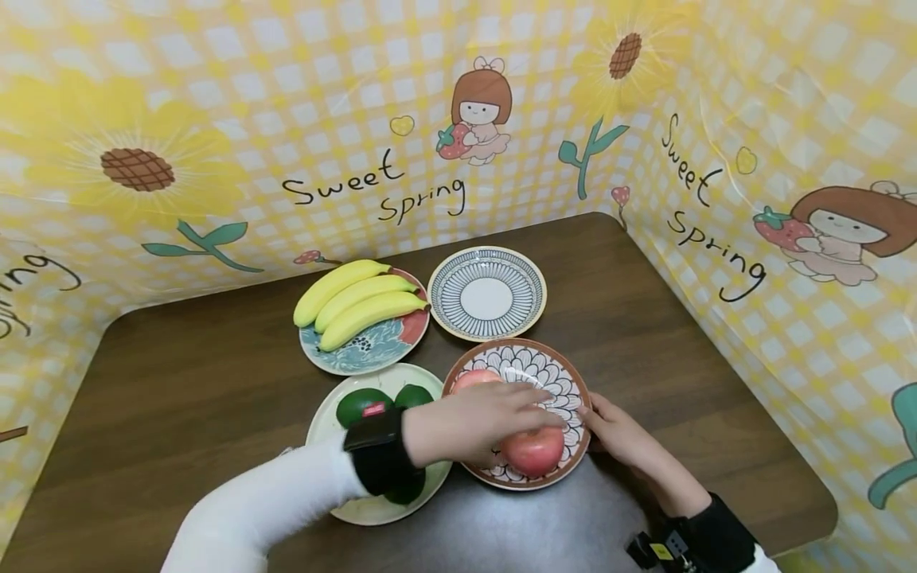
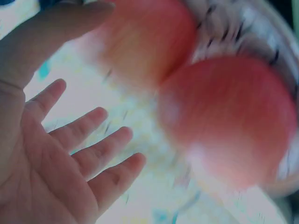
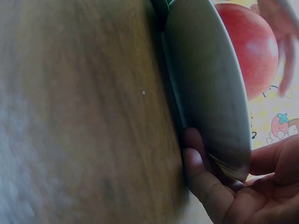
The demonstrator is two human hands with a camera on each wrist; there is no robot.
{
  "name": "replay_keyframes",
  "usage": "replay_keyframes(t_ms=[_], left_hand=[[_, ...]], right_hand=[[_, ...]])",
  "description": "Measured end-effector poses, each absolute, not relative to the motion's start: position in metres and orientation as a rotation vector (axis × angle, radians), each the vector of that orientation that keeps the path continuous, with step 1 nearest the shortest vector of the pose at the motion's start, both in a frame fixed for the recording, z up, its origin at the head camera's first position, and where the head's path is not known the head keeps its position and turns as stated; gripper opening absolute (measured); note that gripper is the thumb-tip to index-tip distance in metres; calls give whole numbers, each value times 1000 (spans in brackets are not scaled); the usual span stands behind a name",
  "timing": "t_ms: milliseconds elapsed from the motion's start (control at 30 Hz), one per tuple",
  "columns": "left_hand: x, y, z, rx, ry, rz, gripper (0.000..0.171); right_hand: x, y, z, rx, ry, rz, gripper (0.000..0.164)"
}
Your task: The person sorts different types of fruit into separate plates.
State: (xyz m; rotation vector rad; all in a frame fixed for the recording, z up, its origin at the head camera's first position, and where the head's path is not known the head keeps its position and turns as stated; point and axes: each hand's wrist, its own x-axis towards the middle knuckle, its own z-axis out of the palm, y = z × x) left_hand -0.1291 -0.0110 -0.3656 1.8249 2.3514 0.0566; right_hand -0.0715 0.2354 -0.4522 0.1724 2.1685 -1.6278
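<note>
My left hand (image 1: 473, 418) reaches over a brown-rimmed plate (image 1: 530, 362) with a petal pattern, its fingers spread and nearly straight above the fruit. Two red apples lie on that plate: a nearer apple (image 1: 533, 454), and a farther apple (image 1: 476, 379) partly covered by the hand. In the left wrist view the palm faces both apples (image 2: 229, 121) with a gap between. My right hand (image 1: 622, 434) grips the plate's right rim, thumb over the edge and fingers beneath. The right wrist view shows the plate's underside (image 3: 205, 70) close over the wooden table.
Beside it on the left, a pale green plate (image 1: 380, 513) holds several dark green fruits (image 1: 364, 407), partly hidden by my left forearm. Behind are a floral plate (image 1: 351, 362) with three bananas (image 1: 372, 317) and a striped plate (image 1: 487, 298). Patterned cloth (image 1: 344, 95) borders the wooden table (image 1: 193, 382).
</note>
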Motion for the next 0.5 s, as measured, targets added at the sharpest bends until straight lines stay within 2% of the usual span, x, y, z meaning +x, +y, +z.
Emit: replay_keyframes(t_ms=[167, 300, 400, 500], left_hand=[[-123, -70, -332, 1562, 2658, 313, 83], [-109, -138, -325, 1250, 2975, 415, 94], [-91, -201, -339, 846, 3180, 396, 104], [-67, -270, -367, 230, 3146, 289, 120]], right_hand=[[-75, 237, -451, 185, 2188, -1595, 54], [-75, 238, -449, 189, 2196, -1591, 53], [-73, 238, -449, 196, 2185, -1590, 53], [-72, 238, -450, 191, 2175, -1590, 54]])
